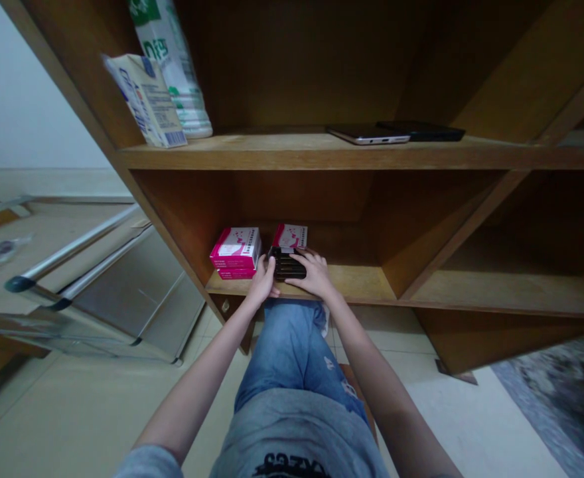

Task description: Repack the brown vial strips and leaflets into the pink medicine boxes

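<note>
A stack of several thin, flat black pieces point(289, 265) stands on the lower wooden shelf, near its front edge. My left hand point(262, 281) presses on the stack's left side. Against the right side and top corner lies my right hand point(314, 273), its fingers curved over the stack. Just left of my left hand sit pink and white boxes point(236, 245), one on top of another. Behind the black stack another pink and white box point(292, 236) shows, its lower part hidden.
On the upper shelf point(272, 158) stand a drink carton point(152, 103) and a white and green package point(187, 79). Two flat dark devices, one a phone-like slab point(369, 135), lie to the right. A metal-framed rack point(77, 249) stands left; a wooden divider point(464, 232) bounds the right.
</note>
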`<move>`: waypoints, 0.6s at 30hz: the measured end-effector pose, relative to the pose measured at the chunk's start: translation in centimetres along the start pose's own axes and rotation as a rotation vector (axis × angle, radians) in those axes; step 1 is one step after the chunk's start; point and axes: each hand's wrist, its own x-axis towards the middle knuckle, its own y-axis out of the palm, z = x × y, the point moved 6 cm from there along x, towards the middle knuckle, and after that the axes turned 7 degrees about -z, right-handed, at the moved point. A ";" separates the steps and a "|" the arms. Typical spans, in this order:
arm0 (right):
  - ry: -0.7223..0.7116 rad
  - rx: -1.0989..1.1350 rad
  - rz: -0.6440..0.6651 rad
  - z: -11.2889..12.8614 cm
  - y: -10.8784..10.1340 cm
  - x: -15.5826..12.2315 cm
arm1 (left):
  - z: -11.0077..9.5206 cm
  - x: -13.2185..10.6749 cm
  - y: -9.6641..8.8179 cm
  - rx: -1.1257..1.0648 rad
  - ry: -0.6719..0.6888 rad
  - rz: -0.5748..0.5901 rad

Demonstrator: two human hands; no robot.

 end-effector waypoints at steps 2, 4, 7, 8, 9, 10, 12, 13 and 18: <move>0.009 -0.004 -0.015 0.1 -0.1 0.0 | -0.2 -0.8 -0.6 0.092 0.102 -0.023; 0.007 -0.008 -0.033 0.2 -0.3 0.0 | -0.7 -1.6 -0.9 0.163 0.208 -0.046; 0.015 -0.024 -0.050 0.2 -0.4 0.1 | -1.4 -2.2 -1.0 0.246 0.290 -0.068; 0.020 -0.032 -0.053 0.2 -0.5 0.1 | -1.4 -2.3 -1.0 0.277 0.300 -0.067; 0.025 -0.040 -0.056 0.2 -0.5 0.0 | -1.5 -2.2 -0.8 0.311 0.309 -0.062; 0.026 -0.048 -0.055 0.2 -0.5 0.0 | -1.5 -2.2 -0.7 0.345 0.321 -0.052; 0.017 -0.063 -0.045 0.2 -0.3 0.0 | -1.4 -2.0 -0.6 0.411 0.348 -0.031; 0.005 -0.066 -0.036 0.2 -0.2 0.0 | -1.4 -1.8 -0.5 0.435 0.361 -0.019; -0.092 -0.072 0.016 0.3 0.5 -0.1 | -1.1 -1.4 -0.8 0.429 0.410 0.038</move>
